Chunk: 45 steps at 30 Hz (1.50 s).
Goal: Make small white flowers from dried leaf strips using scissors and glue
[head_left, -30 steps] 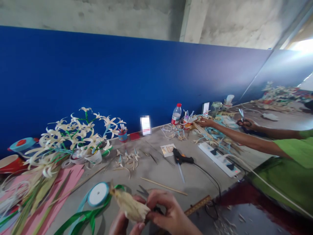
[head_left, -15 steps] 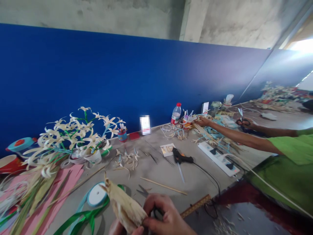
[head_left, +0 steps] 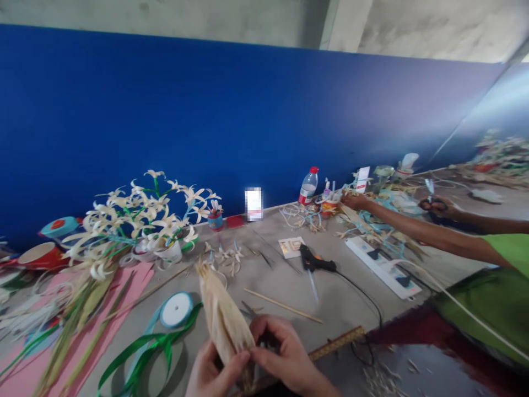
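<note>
A pale dried corn husk [head_left: 226, 317] stands tilted at the near edge of the table, its tip pointing up and left. My left hand [head_left: 217, 366] is closed round its lower part, thumb across the front. From the other side, my right hand [head_left: 287, 353] pinches the husk near its base. Dark pointed blades [head_left: 248, 310] show just above my right hand; whether it also holds them I cannot tell. Left of the husk lie a spool of light blue ribbon [head_left: 176, 310] and looped green ribbon [head_left: 142, 358].
Pale husk flowers [head_left: 155, 218] stand in pots at the left. A glue gun [head_left: 317, 260], a thin stick [head_left: 283, 306] and a power strip [head_left: 382, 269] lie to the right. Beyond, a co-worker's arm [head_left: 421, 229] reaches over blue-tied husk pieces; their other hand holds scissors [head_left: 432, 203].
The husk is turned more upright, and its front now faces me. My left hand has come further into view. The whole scene has shifted slightly right as the camera turned.
</note>
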Motion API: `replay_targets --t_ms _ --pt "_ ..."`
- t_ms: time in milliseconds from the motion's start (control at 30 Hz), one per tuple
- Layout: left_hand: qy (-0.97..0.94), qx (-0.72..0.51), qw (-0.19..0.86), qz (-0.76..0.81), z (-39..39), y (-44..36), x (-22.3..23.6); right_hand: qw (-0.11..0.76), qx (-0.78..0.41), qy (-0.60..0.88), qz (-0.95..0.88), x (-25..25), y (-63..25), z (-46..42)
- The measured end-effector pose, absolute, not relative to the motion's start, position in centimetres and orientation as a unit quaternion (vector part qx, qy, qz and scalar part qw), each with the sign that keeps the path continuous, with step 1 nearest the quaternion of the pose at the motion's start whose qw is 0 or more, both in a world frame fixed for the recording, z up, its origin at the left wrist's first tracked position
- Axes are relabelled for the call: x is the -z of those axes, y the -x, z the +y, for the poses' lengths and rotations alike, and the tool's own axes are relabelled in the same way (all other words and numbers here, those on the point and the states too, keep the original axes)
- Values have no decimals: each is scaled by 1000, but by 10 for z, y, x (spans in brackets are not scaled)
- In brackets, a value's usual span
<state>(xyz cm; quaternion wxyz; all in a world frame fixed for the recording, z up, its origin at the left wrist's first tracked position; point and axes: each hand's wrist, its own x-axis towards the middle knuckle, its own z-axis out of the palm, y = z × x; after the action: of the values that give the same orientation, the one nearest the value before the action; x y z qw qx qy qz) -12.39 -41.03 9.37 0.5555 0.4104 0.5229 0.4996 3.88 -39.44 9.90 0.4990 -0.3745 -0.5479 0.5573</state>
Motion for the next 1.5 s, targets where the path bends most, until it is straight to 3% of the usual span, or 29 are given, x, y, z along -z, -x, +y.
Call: replay_targets --t_ms 200,400,1200,1500 --pt "-280 -480 716 423 -395 122 -109 490 -687 346 -410 -95 -36 -390" --pt "-237 -481 750 387 -392 123 -109 481 -738 330 -340 -96 -34 -388" --pt "-347 -491 667 440 -392 135 -104 443 -684 374 -443 -105 -29 -375" --pt "-289 -510 688 429 -391 132 -104 429 -678 376 -463 -103 -30 -370"
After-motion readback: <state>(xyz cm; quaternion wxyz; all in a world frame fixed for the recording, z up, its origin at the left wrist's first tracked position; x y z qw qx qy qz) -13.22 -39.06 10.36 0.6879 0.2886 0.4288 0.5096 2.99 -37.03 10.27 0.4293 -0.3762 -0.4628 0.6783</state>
